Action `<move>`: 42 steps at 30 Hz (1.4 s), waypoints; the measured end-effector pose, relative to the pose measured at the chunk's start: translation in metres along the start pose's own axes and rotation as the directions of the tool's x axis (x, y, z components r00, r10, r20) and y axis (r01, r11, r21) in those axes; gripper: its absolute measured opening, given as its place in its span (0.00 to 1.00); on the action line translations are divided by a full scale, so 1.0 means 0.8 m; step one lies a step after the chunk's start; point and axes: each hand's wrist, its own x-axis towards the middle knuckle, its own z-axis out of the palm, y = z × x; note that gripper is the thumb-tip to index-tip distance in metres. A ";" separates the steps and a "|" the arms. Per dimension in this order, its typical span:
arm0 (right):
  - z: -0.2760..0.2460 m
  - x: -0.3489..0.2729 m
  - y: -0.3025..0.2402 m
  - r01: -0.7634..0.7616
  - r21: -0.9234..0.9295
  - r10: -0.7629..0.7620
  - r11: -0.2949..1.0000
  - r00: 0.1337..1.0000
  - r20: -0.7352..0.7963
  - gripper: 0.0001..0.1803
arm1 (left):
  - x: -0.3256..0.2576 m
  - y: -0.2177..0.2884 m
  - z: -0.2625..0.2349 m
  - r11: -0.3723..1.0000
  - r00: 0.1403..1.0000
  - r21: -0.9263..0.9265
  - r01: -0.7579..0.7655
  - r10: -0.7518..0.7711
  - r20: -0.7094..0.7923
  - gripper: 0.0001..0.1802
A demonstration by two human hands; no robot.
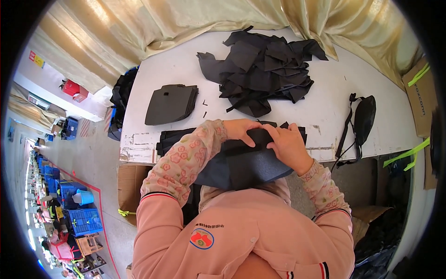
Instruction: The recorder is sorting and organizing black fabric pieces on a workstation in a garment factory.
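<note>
My left hand (242, 131) and my right hand (289, 145) meet at the table's near edge. Both are closed on the upper edge of a black fabric piece (253, 168), thumbs pressing close together near its middle. The piece hangs over the edge toward my lap. Beneath and beside it lies a row of folded black fabric (173, 139), partly hidden by my left forearm. Beyond my left hand sits a neat stack of dark, stiff panels (169, 106), each with a small notch or slot. A loose heap of black fabric pieces (265, 67) lies farther back.
On the right of the white table (325, 109) rests a black pouch with straps (364, 122). Small black scraps (205, 114) lie beside the panels. Gold curtains (186, 21) border the far side. Cardboard boxes (130, 186) stand below; blue crates (85, 221) are far left.
</note>
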 end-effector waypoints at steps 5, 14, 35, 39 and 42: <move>0.013 0.003 0.016 -0.072 0.063 0.073 0.995 0.997 -0.017 0.32 | -0.004 0.013 0.011 0.966 0.912 0.260 -0.008 0.113 -0.393 0.37; 0.048 0.022 0.096 -0.225 0.145 0.213 0.964 0.972 0.096 0.28 | -0.044 -0.039 0.170 0.487 0.968 0.873 0.012 0.213 -0.132 0.54; 0.154 0.188 0.193 -0.324 -0.118 0.335 0.939 0.778 0.532 0.51 | -0.036 -0.054 0.173 0.573 0.957 0.819 0.012 0.232 -0.176 0.43; 0.116 0.171 0.149 -0.163 -0.053 0.165 0.985 0.828 0.536 0.42 | -0.036 -0.054 0.169 0.577 0.952 0.817 0.013 0.242 -0.186 0.40; 0.087 0.189 0.158 -0.076 0.251 0.085 0.965 0.996 -0.025 0.21 | -0.037 -0.056 0.168 0.605 0.942 0.796 -0.009 0.273 -0.197 0.41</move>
